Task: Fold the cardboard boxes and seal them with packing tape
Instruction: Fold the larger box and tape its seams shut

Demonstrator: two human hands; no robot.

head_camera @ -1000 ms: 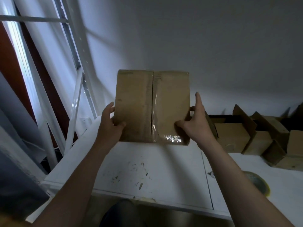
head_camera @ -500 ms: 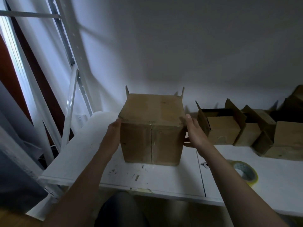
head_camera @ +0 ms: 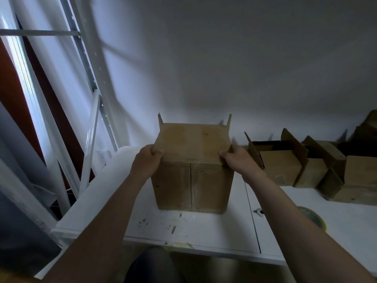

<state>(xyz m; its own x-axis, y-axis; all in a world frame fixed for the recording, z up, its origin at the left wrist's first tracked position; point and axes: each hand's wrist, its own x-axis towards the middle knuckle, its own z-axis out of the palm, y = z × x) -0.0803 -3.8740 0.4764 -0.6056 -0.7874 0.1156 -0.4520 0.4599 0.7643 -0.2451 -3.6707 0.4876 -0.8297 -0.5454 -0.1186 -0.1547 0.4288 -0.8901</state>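
A brown cardboard box [head_camera: 192, 180] rests on the white table [head_camera: 204, 229], its taped seam side facing me and two flap tips sticking up at the far edge. My left hand [head_camera: 148, 160] grips the box's upper left corner. My right hand [head_camera: 236, 159] grips the upper right corner. A roll of packing tape [head_camera: 313, 218] lies flat on the table to the right, partly hidden by my right forearm.
Several open cardboard boxes [head_camera: 285, 166] with raised flaps line the wall at the back right. A white metal shelf frame [head_camera: 89, 119] stands to the left of the table. The white wall is close behind the box.
The box was held up with its taped side facing me; it has tipped down onto the table, and both hands shifted to its top corners.
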